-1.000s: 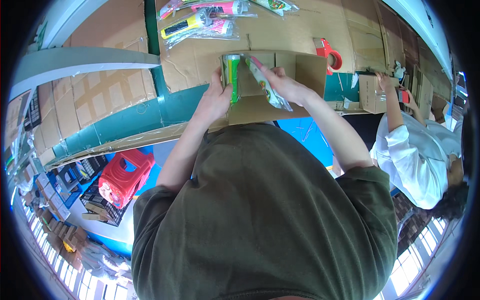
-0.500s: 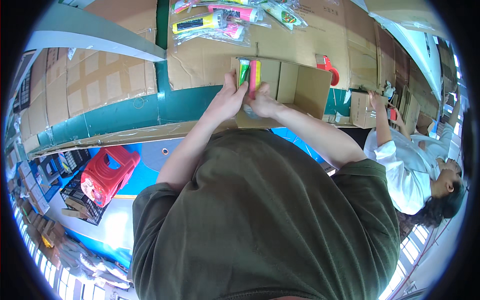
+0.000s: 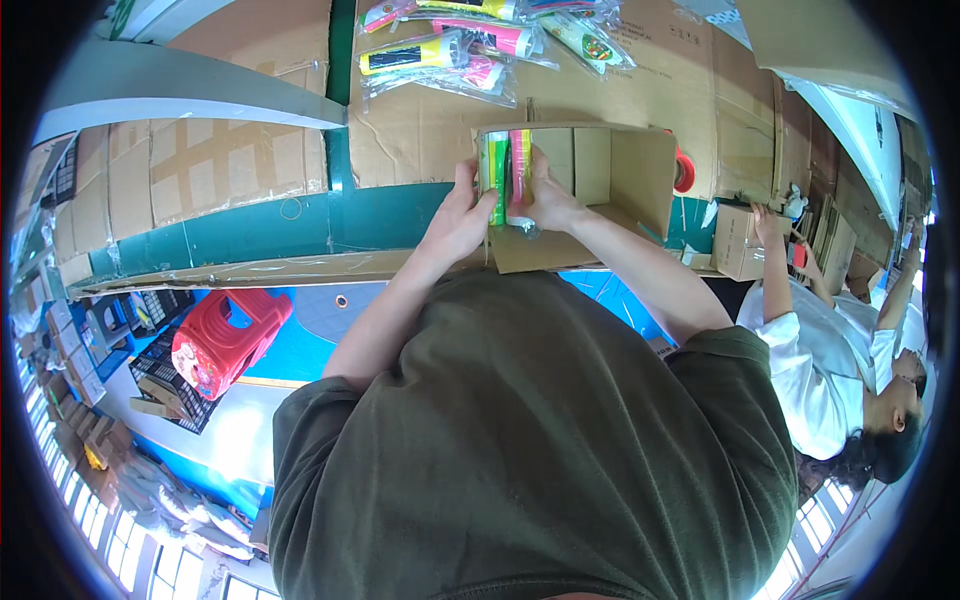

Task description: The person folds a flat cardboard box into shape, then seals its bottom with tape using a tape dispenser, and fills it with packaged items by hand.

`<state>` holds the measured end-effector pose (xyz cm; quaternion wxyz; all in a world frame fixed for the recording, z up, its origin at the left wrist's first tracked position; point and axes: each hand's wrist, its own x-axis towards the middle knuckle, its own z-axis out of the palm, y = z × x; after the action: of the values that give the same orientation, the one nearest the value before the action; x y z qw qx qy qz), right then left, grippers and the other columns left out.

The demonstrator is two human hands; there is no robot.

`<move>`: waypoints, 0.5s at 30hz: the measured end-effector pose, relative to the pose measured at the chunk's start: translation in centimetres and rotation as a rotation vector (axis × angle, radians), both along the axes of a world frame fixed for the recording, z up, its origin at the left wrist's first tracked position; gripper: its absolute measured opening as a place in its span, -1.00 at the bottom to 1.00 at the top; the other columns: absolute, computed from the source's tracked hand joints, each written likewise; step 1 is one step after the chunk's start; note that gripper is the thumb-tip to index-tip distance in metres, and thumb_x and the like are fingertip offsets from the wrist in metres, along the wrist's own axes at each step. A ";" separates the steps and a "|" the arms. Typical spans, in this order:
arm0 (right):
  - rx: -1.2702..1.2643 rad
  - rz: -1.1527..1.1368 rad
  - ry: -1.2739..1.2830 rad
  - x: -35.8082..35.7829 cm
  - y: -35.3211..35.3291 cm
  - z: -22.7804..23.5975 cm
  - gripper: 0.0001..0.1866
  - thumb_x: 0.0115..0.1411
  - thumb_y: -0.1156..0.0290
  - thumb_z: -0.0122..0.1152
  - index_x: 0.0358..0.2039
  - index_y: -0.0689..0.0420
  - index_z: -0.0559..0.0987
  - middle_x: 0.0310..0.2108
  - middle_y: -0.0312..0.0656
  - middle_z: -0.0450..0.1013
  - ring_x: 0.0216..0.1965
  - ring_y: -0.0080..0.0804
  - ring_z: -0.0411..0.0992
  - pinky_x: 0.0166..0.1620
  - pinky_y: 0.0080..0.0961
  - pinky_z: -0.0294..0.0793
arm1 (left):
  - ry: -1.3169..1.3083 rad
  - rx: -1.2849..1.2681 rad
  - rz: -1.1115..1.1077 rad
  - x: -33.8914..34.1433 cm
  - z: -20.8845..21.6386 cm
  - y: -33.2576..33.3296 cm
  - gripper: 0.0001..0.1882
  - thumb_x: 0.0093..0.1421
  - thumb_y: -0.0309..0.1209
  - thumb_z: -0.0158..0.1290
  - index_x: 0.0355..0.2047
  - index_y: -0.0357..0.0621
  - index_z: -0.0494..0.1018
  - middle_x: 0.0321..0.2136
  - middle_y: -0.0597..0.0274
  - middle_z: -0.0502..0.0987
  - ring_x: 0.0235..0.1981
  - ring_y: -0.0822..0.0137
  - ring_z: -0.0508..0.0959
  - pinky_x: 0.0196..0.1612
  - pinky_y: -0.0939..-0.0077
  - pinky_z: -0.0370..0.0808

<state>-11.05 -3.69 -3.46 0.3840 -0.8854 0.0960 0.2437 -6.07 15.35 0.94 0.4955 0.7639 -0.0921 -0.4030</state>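
An open cardboard box point(image 3: 642, 175) stands in front of me at the table's near edge. At its left end are a slim green package point(image 3: 498, 180) and a pink-and-yellow package point(image 3: 519, 160), side by side and in clear wrapping. My left hand point(image 3: 464, 215) is closed at the box's left side, its thumb on the green package. From the right, my right hand point(image 3: 550, 200) grips the pink-and-yellow package, with its fingers partly hidden behind it. Clear plastic sticks out below the right hand.
Several bagged yellow, pink and green packages point(image 3: 410, 56) lie beyond the box on cardboard. A red tape dispenser point(image 3: 684, 172) is partly hidden behind the box. At right, a co-worker in white point(image 3: 820, 340) handles a small carton point(image 3: 738, 240). A red stool point(image 3: 225, 340) stands at left.
The two packages have gone from slightly tilted to nearly parallel near the box's left wall. My right hand has shifted to the right side of the pink-and-yellow package. The whole view has shifted slightly.
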 end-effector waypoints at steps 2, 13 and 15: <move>0.146 -0.083 -0.045 0.1 0.6 -0.4 0.15 -0.02 0.56 0.42 0.31 0.27 -0.29 0.10 0.13 0.30 0.09 -0.08 0.42 0.12 -0.31 0.45 | -0.043 -0.064 0.034 -0.2 -0.4 -0.4 -0.32 0.32 -0.13 -0.11 0.27 -0.27 -0.06 0.16 -0.45 0.27 0.18 -0.23 0.36 0.21 0.13 0.28; -0.061 -0.058 0.064 0.1 -0.8 -2.7 0.11 0.11 0.23 0.40 0.34 0.27 -0.26 0.01 0.28 0.39 0.07 0.15 0.41 0.10 -0.17 0.43 | -0.178 0.124 -0.022 9.1 -4.8 2.7 -0.41 0.34 0.00 -0.09 0.20 -0.16 0.29 0.10 0.00 0.43 0.10 0.11 0.46 0.13 0.21 0.36; -0.255 0.116 0.398 2.2 -1.0 3.4 0.08 0.14 -0.02 0.31 0.35 0.32 -0.13 0.02 0.31 0.38 0.07 0.12 0.42 0.12 -0.19 0.41 | -0.819 0.386 -0.016 13.5 -5.8 3.0 -0.37 0.24 -0.10 0.04 0.26 -0.05 0.22 0.20 0.08 0.33 0.21 0.11 0.34 0.18 0.13 0.31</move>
<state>-8.89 -4.74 -0.08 0.2282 -0.8653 0.1487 0.4209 7.42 18.35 -4.83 0.2634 0.9381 -0.2095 -0.0814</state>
